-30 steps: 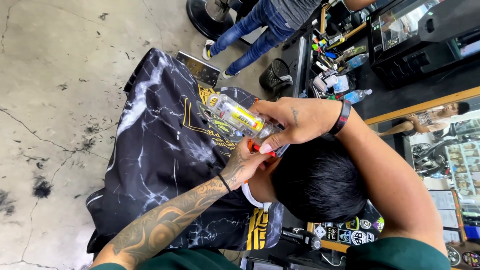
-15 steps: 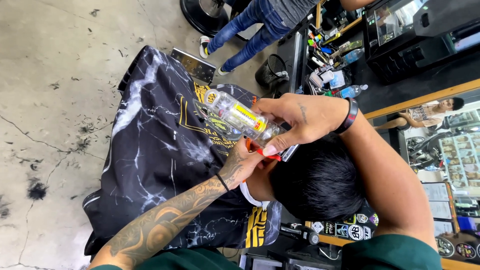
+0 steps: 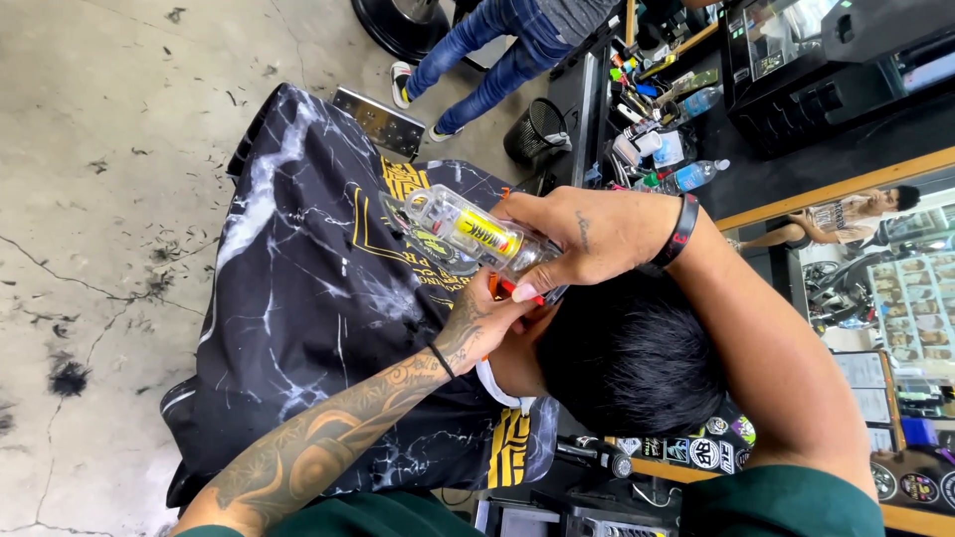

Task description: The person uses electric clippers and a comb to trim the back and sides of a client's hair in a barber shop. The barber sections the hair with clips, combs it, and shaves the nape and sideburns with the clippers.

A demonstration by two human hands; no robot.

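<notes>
My right hand (image 3: 587, 237) grips a clear-bodied hair clipper (image 3: 468, 231) with yellow parts inside, its blade end pressed against the side of a seated person's dark-haired head (image 3: 632, 358). My tattooed left hand (image 3: 487, 316) pinches a red comb (image 3: 517, 290) right at the hairline, just under the clipper. The seated person wears a black marbled cape (image 3: 308, 298) with gold print. A black band sits on my right wrist, a thin one on my left.
Another person in blue jeans (image 3: 487, 60) stands at the top beside a chair base. A counter (image 3: 657, 109) holds bottles and tools. A black mesh bin (image 3: 537, 129) stands near it. Hair clippings lie on the concrete floor (image 3: 109, 249).
The view has shifted slightly. Both hands stay at the head, with the clipper and comb held at the same spot by the ear.
</notes>
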